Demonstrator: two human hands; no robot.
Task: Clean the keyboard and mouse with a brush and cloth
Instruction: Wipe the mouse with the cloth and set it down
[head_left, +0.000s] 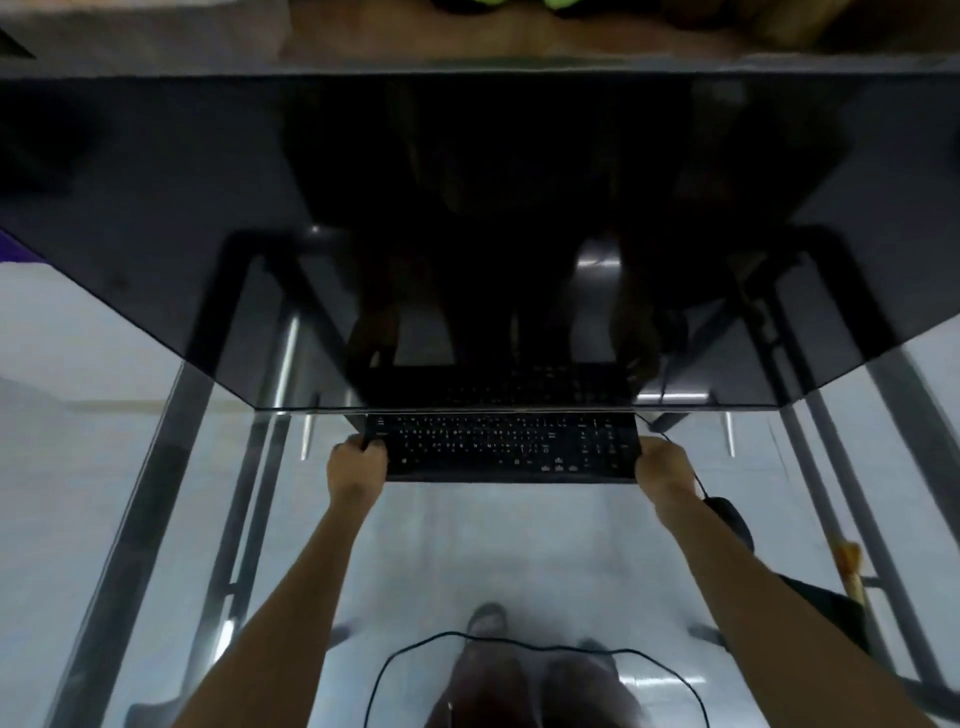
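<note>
While gripped endwise, keyboard between hands, left hand, right hand

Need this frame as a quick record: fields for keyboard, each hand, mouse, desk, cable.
keyboard: black keyboard, keys up, held at both ends at the near edge of the desk
left hand: left hand grips the keyboard's left end
right hand: right hand grips the keyboard's right end
mouse: dark mouse hangs by its cord beside the right wrist
desk: dark glass desk, reflective
cable: black cable loops above the floor
brush, cloth: cannot tell
</note>
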